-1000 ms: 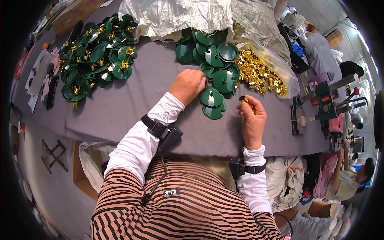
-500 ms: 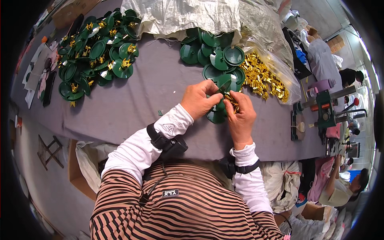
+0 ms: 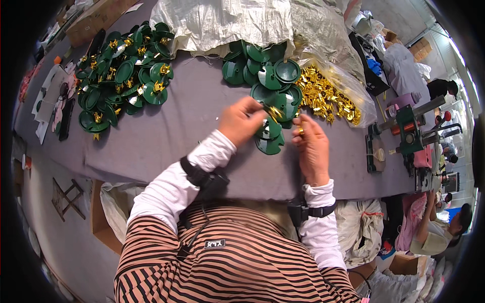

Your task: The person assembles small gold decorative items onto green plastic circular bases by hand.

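My left hand (image 3: pixel 241 122) is closed in a pinch on a green disc seen nearly edge-on, with a gold metal clip (image 3: pixel 274 112) showing at its face; motion blurs both. Just to the right, my right hand (image 3: pixel 311 149) is closed with a small gold clip (image 3: pixel 301 131) at its fingertips. Whether more clips lie inside its palm is hidden. Beyond and between the hands lies a cluster of loose green plastic discs (image 3: pixel 287 71), overlapping each other. A heap of gold clips (image 3: pixel 328 96) spreads to the right of these discs.
A pile of green discs with gold clips (image 3: pixel 125 72) lies at the left. White woven sacking (image 3: pixel 227 25) covers the far edge of the grey cloth-covered table (image 3: pixel 192 116). A green hand press (image 3: pixel 408 129) stands at the right. Another person (image 3: pixel 439 235) is at the far right.
My hands have moved apart: the left drew back to the left with the disc and clip, the right moved slightly right and down with a gold clip. The view shifted slightly.
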`<state>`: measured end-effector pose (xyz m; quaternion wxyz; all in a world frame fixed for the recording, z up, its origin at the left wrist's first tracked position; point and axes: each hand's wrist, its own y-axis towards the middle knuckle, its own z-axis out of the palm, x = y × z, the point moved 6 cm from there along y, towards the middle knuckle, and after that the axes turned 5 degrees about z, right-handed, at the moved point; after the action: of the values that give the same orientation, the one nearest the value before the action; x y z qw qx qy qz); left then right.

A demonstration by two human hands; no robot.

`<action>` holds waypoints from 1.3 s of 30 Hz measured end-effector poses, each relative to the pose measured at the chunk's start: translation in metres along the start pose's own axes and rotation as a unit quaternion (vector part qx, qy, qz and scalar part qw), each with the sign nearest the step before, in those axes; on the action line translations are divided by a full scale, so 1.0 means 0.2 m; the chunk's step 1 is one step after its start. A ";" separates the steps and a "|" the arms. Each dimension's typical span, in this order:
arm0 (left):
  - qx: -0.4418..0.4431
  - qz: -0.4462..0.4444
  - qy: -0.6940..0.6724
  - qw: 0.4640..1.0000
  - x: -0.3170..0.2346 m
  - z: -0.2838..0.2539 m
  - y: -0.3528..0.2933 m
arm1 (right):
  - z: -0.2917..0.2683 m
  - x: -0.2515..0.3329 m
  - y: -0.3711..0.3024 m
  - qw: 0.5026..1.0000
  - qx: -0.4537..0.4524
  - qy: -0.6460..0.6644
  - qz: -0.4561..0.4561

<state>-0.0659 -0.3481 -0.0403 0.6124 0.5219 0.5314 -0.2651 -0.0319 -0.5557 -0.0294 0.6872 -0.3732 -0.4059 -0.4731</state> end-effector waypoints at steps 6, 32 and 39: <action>-0.291 0.039 -0.231 0.927 -0.16 -0.78 0.38 | -0.23 0.00 0.06 0.993 -0.047 0.104 -0.017; 0.092 -0.188 -0.225 0.952 -0.07 0.24 -0.01 | -0.10 0.03 -0.03 0.973 -0.009 -0.174 -0.152; 0.134 -0.076 -0.075 0.985 -0.04 0.27 -0.03 | 0.00 0.06 -0.06 0.916 -0.016 -0.330 -0.226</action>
<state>-0.0541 -0.4017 -0.0406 0.5532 0.5358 0.4817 -0.4181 -0.0414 -0.5638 -0.0176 0.3826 -0.4173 -0.6754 -0.4725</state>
